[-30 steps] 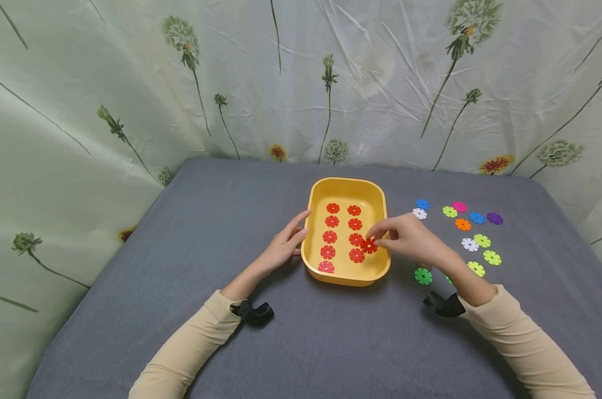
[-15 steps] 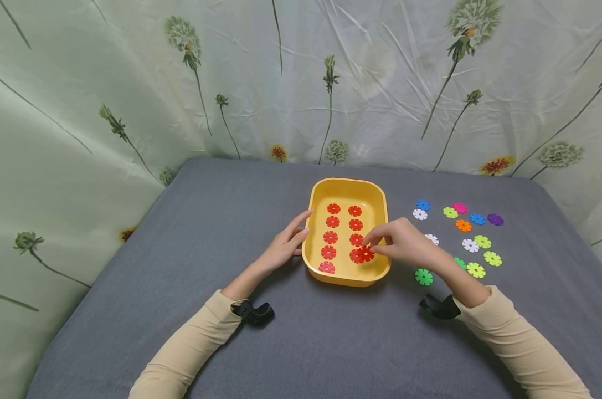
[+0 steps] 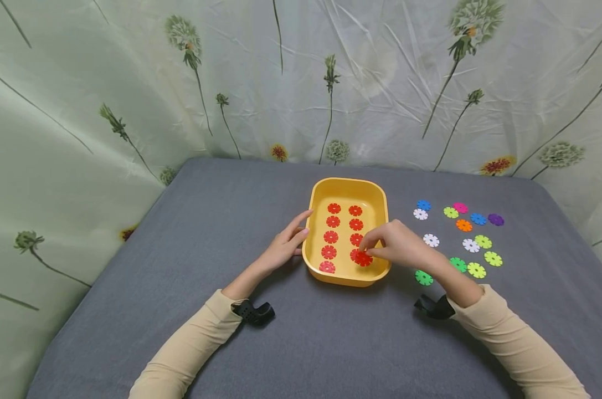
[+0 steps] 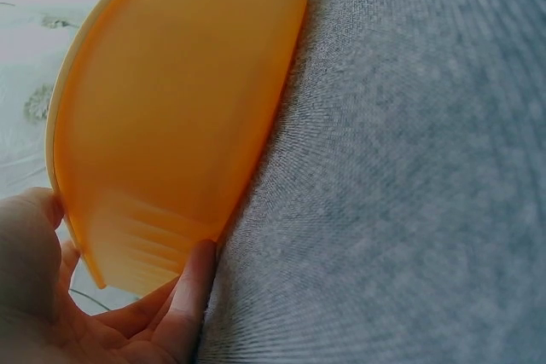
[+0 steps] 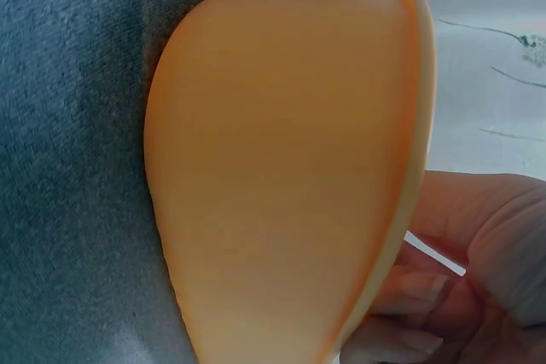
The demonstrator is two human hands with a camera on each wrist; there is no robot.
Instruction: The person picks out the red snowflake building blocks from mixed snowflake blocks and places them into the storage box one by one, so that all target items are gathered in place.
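Observation:
In the head view a yellow plastic basin (image 3: 348, 276) holds two columns of red snowflake discs (image 3: 330, 237). My right hand (image 3: 396, 243) reaches over its right wall and pinches one red snowflake disc (image 3: 363, 259) between thumb and fingertips. That disc overlaps the lowest disc of the right column. My left hand (image 3: 282, 246) rests against the basin's left side, with thumb and forefinger at the rim. In the left wrist view other fingers (image 4: 189, 300) lie extended along the outer wall. The right wrist view shows the basin's outer wall (image 5: 273, 142); the pinched disc is hidden there.
Right of the basin lie loose snowflake discs in several colours, among them a green disc (image 3: 423, 277), an orange disc (image 3: 463, 225) and a purple disc (image 3: 495, 220). Grey cloth (image 3: 221, 221) covers the table. A flower-printed curtain (image 3: 291, 83) hangs behind.
My right hand has moved left and slightly down with the red disc, onto the bottom of the right column. The left hand and the basin stay in place.

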